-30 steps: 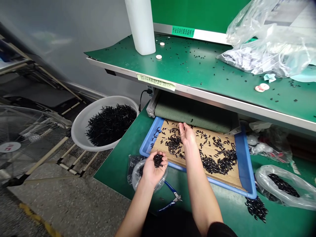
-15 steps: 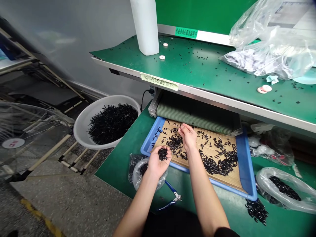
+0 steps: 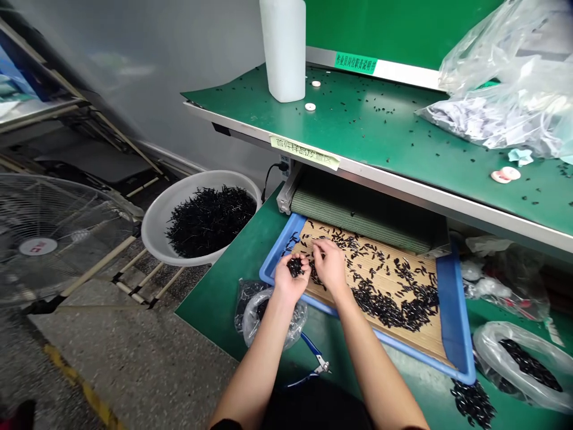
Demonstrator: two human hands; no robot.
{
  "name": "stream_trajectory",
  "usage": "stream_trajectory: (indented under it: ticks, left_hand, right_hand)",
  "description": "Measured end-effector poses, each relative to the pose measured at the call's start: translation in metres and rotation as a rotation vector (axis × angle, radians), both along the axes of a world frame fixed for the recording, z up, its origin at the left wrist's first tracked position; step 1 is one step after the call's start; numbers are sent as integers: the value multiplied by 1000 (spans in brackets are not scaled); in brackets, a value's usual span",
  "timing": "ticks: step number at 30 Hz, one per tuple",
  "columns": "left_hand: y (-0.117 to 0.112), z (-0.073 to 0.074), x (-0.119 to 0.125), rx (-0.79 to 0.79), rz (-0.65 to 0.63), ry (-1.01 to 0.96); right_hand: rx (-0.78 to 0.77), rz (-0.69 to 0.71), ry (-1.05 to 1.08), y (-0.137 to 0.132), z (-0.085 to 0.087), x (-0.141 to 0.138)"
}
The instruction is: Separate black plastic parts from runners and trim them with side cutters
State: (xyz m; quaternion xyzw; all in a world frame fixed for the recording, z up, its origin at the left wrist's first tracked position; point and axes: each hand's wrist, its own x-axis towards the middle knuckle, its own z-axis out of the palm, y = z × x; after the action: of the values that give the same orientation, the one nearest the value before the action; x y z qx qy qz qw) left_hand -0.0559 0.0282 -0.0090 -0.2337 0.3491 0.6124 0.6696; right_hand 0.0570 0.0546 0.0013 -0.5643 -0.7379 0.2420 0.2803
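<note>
My left hand (image 3: 286, 288) is cupped palm up around a small heap of shiny black pieces (image 3: 295, 267), at the left edge of the blue tray (image 3: 451, 310). Close to its right, my right hand (image 3: 331, 266) is over the tray, back up, with its fingers bent together toward the left palm. Whatever lies between those fingertips is hidden. Many loose black pieces (image 3: 394, 307) like those in my palm are scattered over the cardboard lining (image 3: 432, 346), thickest along the near right side.
A clear bag (image 3: 293, 328) and blue-handled nippers (image 3: 320, 361) lie before the tray. Right of it are another bag (image 3: 487, 340) and a black pile (image 3: 472, 403). A white basin (image 3: 154, 239) stands left, beside a fan (image 3: 38, 245). A shelf (image 3: 380, 179) overhangs the tray's back.
My right hand has come down and left from the tray's far middle to beside my left hand. The left hand stays cupped around the black pieces. The view has shifted slightly.
</note>
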Motion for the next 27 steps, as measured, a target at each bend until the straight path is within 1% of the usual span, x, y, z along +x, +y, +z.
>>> stream_trajectory:
  ticks: [2,4,6,7,10,12,14,15,16,19,20,21,23,27]
  left_hand:
    - [2,-2,-8,20,-21,-25]
    - [6,-4,-13,28,-26,-40]
    - [11,-7,-15,31,-21,-41]
    - [14,-9,-16,31,-17,-39]
    - [25,-16,-15,20,1,-31]
    - [34,-21,-11,8,16,-26]
    - [42,-25,-4,0,24,-32]
    - [46,-26,1,0,20,-42]
    - [50,-27,7,3,10,-56]
    - [56,-28,24,27,-43,-113]
    - [57,-28,28,32,-62,-129]
    - [57,-28,31,35,-78,-142]
    - [54,-30,35,31,-101,-152]
    - [48,-35,34,7,-104,-129]
  right_hand:
    - [-88,-29,-111,30,-15,-9]
    - [-145,-16,-155,57,-29,-20]
    - [-186,-5,-182,74,-36,-31]
    - [-198,-1,-187,78,-37,-34]
    - [-191,16,-145,73,-31,-35]
    - [-166,49,-75,59,-23,-25]
    - [-138,97,-4,43,-16,-9]
    - [-159,64,125,36,-13,1]
    - [-207,-20,320,30,-12,10]
    - [-394,-389,999,29,-14,34]
    - [-433,-467,1142,33,-16,39]
    - [-449,-497,1206,38,-17,42]
    - [-465,-515,1281,50,-19,45]
    - [-526,-577,1408,67,-20,43]
